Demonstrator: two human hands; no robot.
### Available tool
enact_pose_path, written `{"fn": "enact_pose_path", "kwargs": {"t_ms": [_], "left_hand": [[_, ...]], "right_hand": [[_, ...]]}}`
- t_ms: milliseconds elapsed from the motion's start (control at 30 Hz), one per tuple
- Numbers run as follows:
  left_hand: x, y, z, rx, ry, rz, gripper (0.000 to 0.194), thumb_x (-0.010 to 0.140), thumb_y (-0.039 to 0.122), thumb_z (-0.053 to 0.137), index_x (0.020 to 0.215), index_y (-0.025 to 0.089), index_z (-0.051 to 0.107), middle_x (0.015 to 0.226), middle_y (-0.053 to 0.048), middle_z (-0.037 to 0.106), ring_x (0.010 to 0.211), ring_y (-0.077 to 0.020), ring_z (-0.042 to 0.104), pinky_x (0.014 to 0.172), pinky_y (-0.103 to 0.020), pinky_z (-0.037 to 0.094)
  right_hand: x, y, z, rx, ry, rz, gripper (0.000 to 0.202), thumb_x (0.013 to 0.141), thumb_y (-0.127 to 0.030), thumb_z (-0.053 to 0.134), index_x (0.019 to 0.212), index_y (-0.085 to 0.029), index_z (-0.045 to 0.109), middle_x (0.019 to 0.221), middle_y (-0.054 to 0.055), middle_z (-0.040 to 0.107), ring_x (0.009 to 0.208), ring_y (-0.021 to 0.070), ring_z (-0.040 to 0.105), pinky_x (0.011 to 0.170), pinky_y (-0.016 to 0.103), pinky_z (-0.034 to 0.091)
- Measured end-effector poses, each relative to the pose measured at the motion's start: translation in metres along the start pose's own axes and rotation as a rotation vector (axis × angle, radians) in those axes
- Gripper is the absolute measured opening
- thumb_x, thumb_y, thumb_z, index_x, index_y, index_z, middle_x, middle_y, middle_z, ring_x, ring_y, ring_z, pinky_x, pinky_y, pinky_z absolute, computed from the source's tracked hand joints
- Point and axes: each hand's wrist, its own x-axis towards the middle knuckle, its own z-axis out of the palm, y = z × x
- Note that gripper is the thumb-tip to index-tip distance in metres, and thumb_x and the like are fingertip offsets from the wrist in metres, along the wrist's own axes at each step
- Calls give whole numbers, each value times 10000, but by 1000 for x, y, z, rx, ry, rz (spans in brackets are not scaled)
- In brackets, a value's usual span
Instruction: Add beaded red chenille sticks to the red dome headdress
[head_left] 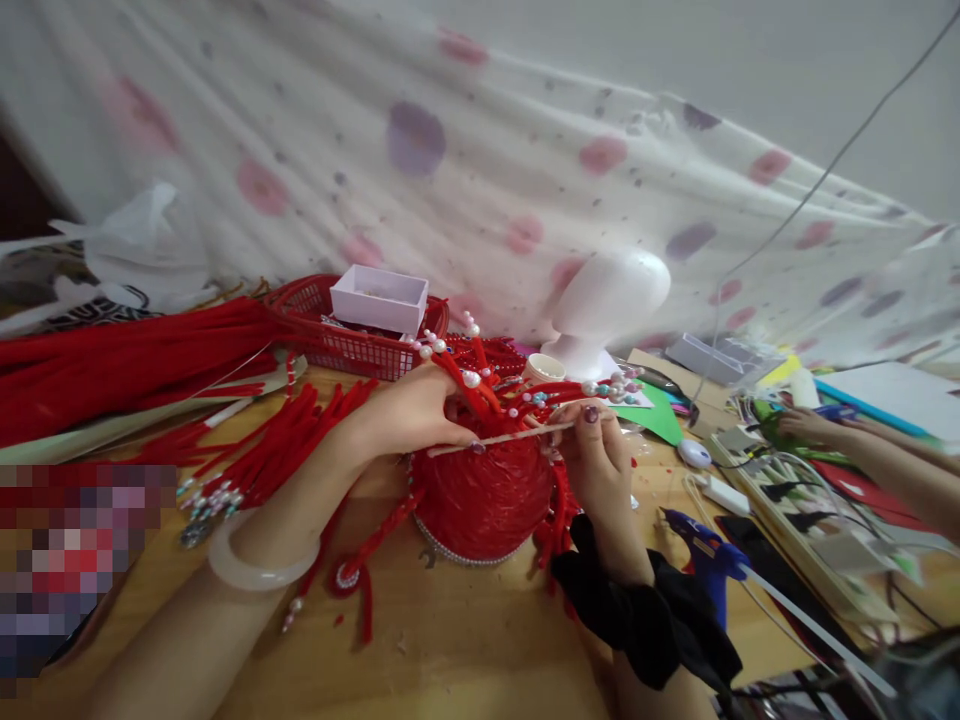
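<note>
A dome-shaped red headdress stands in front of me on the wooden table, with a row of small pearls along its lower rim. Red fuzzy stems tipped with pearl beads rise from its top, and braided ones hang at its sides. Across the upper front runs a thin pale strip. My left hand has its thumb pressed on the strip near the left side; its other fingers are mostly hidden behind the stems. Between thumb and forefinger, my right hand pinches the strip's right end.
Behind are a red basket with a white box and a white mannequin head. Left lie red fuzzy stems. Right are a blue glue gun, a power strip and another person's hand.
</note>
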Motion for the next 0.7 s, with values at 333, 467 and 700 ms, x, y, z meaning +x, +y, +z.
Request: {"fn": "enact_pose_path", "kwargs": {"t_ms": [333,467,700], "left_hand": [[1,-4,1,-39,1,-42,216,643,112,716,817,229,765,902,6,771,863,-208,686,812,-309,523],[2,-5,0,4,32,-45,217,629,137,752,817,244,766,901,10,771,869,-215,684,824,-314,509],[2,-7,1,56,20,-81,188,640,198,748,823,238,754,877,-6,760,844,-234,676,773,-328,494]], "right_hand": [[2,6,2,46,-15,38,317,959,-556,476,801,-281,449,527,-70,397,459,165,438,507,314,428],[2,4,3,67,-26,37,310,962,-540,484,795,-279,471,516,-68,399,443,157,391,478,299,379],[0,6,1,128,-30,65,275,970,-506,503,821,-277,532,509,-63,416,435,159,402,467,301,372]]}}
